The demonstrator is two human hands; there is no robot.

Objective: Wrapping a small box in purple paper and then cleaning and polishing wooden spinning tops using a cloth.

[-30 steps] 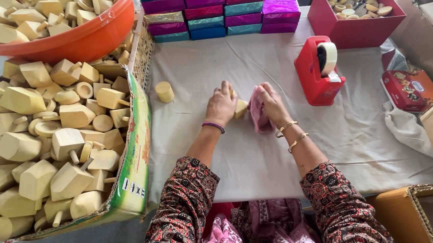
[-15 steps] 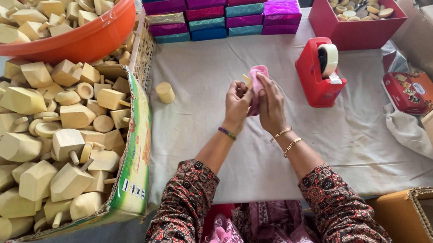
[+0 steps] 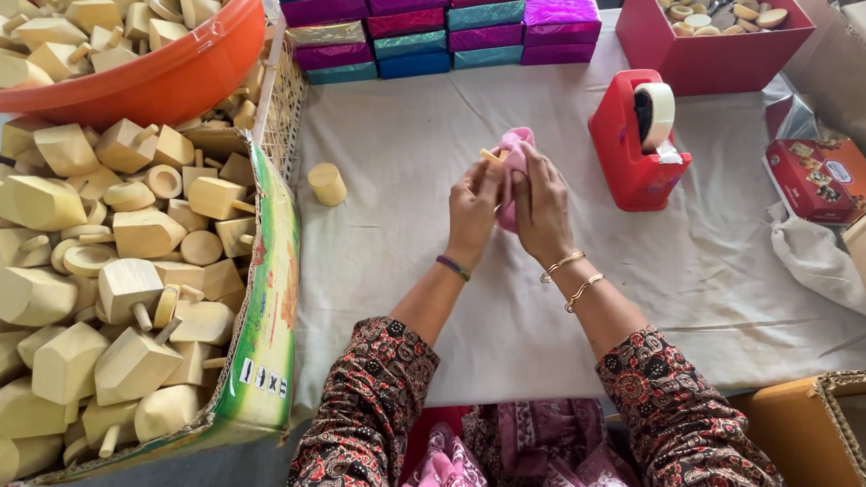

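Note:
My left hand point(image 3: 472, 208) and my right hand point(image 3: 543, 206) are raised together above the white cloth point(image 3: 412, 262). Between them they hold a small wooden spinning top point(image 3: 491, 160) and a pink cloth point(image 3: 514, 158) pressed around it. Only the top's pale stem and a bit of its body show past my left fingers. The pink cloth lies mostly under my right fingers. A loose wooden cylinder piece point(image 3: 327, 183) rests on the white cloth to the left of my hands.
A cardboard box point(image 3: 265, 334) of wooden tops fills the left, with an orange basin point(image 3: 178, 67) of more tops behind it. Stacked shiny coloured boxes point(image 3: 426, 22) line the far edge. A red tape dispenser point(image 3: 642, 136), a red box point(image 3: 710, 60) and a brown carton point(image 3: 812, 437) stand right.
My hands have lifted off the white cloth with the top and pink cloth, moving away from me and to the right, and now hold them in the air.

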